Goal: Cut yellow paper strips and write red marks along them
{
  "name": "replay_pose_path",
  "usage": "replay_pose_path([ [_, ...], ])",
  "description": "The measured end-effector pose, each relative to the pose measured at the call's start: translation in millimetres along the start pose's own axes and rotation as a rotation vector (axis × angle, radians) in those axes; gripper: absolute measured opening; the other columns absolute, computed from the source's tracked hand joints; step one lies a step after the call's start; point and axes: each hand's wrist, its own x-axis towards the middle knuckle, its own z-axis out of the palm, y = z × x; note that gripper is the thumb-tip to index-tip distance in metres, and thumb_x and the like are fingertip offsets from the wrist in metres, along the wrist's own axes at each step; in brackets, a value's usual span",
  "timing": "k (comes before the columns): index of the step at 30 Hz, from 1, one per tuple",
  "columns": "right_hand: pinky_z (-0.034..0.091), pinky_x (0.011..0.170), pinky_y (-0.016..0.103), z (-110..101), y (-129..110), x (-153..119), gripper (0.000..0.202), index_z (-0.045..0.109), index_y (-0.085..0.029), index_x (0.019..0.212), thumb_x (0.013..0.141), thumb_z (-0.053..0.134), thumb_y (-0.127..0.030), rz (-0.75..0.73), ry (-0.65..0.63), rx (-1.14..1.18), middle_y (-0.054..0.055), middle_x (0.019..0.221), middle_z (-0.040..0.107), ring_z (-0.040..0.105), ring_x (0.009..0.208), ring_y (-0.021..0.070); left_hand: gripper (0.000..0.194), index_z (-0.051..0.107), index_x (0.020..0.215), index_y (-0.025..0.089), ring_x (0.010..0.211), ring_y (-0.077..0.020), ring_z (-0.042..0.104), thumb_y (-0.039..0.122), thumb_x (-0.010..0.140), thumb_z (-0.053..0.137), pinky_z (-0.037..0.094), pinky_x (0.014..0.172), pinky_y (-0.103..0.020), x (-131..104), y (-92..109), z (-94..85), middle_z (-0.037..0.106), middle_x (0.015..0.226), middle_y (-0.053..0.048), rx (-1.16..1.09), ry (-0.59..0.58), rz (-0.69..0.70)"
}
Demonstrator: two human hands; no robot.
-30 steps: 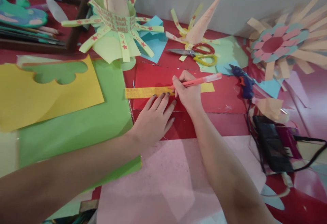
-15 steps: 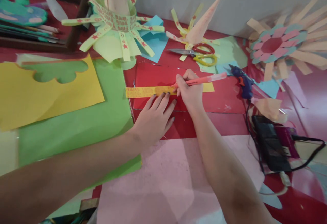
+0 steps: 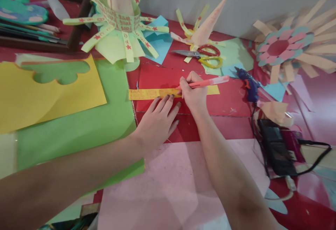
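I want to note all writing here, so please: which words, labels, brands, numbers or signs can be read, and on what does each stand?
Pale green strips: red stars; letters too blurred.
Green band: red lettering, too small.
Yellow strip: handwriting, too blurred.
Pink pen: dark print, too small.
No word can be read surely.

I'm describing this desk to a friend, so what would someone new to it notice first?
Probably the spiky green paper piece around a pale cone, at the back left of centre, and the peach-fringed paper flower at the far right. Nearer the middle, the right hand holds a coral pen at a yellow strip.
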Motion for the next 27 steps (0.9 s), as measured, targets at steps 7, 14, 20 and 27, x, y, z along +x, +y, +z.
replay_pose_path([
  [7,0.042,0.043,0.018,0.7,0.4,0.0,0.034,0.026,-0.022,0.052,0.074,0.052,-0.016,0.012,0.022,-0.015,-0.009,0.047,0.028,0.048,0.043,0.0052,0.045,0.045,0.130,0.008,0.125,-0.0297,0.042,0.029,0.092,0.034,0.033,0.105,-0.045,0.0,0.6,0.8,0.049,0.131,-0.019,0.021,0.006,0.006],
  [14,0.044,0.046,0.019,-0.4,-0.4,0.0,0.033,0.029,-0.022,0.053,0.078,0.050,-0.022,0.021,-0.019,0.004,-0.011,0.039,0.030,0.042,0.037,0.0039,0.044,0.046,0.130,0.009,0.124,-0.0287,0.043,0.029,0.092,0.034,0.033,0.105,-0.044,-0.7,-0.4,0.8,0.049,0.131,-0.018,0.025,0.004,0.004],
  [20,0.042,0.044,0.018,-0.4,-0.3,-0.4,0.033,0.030,-0.022,0.053,0.078,0.051,-0.019,-0.004,-0.014,-0.025,-0.011,0.041,0.029,0.045,0.039,0.0038,0.045,0.045,0.130,0.008,0.125,-0.0287,0.042,0.029,0.092,0.034,0.033,0.105,-0.045,-0.2,-0.2,1.2,0.048,0.131,-0.019,0.020,0.008,0.004],
  [27,0.042,0.043,0.018,-0.1,1.8,0.4,0.036,0.029,-0.022,0.053,0.078,0.054,-0.023,-0.010,0.024,0.015,-0.009,0.044,0.030,0.047,0.041,0.0045,0.045,0.044,0.130,0.008,0.125,-0.0282,0.042,0.030,0.092,0.034,0.033,0.105,-0.044,-0.8,-0.5,1.9,0.049,0.131,-0.018,0.037,0.013,0.009],
])
